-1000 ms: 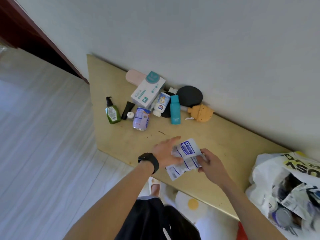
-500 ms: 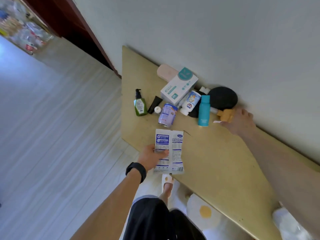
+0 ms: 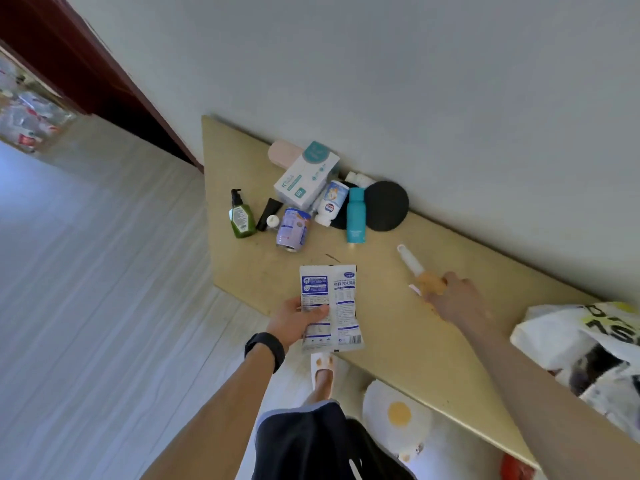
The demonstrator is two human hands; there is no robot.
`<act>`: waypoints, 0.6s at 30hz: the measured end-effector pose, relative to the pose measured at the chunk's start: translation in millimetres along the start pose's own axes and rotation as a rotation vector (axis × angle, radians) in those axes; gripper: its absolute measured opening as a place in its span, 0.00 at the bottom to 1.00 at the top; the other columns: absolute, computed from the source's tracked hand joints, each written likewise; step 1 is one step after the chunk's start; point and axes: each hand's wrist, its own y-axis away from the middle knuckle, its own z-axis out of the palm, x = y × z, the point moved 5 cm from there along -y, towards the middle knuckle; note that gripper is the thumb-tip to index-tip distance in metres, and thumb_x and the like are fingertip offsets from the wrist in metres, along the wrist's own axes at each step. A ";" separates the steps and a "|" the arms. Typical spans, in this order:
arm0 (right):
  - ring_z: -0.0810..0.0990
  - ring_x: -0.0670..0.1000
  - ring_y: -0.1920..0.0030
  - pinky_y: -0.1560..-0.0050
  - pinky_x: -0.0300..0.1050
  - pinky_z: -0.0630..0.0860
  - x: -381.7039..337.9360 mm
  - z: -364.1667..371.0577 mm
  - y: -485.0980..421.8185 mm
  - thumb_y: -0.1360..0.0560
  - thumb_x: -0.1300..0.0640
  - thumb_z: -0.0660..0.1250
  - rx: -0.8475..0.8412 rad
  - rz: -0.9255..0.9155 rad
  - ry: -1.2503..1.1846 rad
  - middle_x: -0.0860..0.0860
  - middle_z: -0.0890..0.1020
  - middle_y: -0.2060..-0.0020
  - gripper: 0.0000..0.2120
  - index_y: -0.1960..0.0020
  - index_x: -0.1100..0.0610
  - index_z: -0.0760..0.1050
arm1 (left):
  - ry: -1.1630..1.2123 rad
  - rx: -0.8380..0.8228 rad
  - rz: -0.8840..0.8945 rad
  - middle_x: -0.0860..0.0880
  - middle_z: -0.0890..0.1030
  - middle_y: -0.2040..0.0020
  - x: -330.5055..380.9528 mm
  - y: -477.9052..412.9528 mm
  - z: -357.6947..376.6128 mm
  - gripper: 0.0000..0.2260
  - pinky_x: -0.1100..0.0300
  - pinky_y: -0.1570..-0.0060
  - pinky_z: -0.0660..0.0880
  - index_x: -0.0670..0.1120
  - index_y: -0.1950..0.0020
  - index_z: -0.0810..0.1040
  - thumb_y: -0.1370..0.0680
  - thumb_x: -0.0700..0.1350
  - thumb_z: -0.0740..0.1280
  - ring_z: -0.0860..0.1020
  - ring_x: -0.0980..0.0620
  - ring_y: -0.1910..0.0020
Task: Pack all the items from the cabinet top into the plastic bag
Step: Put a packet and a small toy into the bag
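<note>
White pouch (image 3: pixel 331 308) in left hand (image 3: pixel 294 322); right hand (image 3: pixel 457 301) grips blurred, seemingly orange brush (image 3: pixel 420 273).

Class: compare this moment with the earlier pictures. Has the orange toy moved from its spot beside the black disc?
Yes. The orange toy, gripped in the right hand, has left the black disc by the wall and now sits nearer the plastic bag.

Desk (image 3: pixel 398 327): matt pale wood-look board, a few scuffs. Pouch (image 3: pixel 329 306): glossy printed plastic film, creased. Plastic bag (image 3: pixel 568 337): thin white crinkled film. Green pump bottle (image 3: pixel 241 218): shiny translucent plastic. Can (image 3: pixel 292 229): metal rim, glossy label. Teal bottle (image 3: pixel 356 216): smooth matt. Box (image 3: pixel 306 174): printed cardboard. Black disc (image 3: pixel 386 206): matt.
</note>
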 end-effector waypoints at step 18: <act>0.83 0.54 0.48 0.51 0.51 0.80 258.1 -16.2 273.7 0.32 0.44 0.75 0.244 0.254 -1.419 0.50 0.84 0.49 0.19 0.44 0.48 0.78 | -0.476 -0.369 0.425 0.55 0.86 0.53 65.7 113.0 283.6 0.08 0.58 0.54 0.80 0.52 0.48 0.84 0.27 0.47 0.75 0.85 0.56 0.55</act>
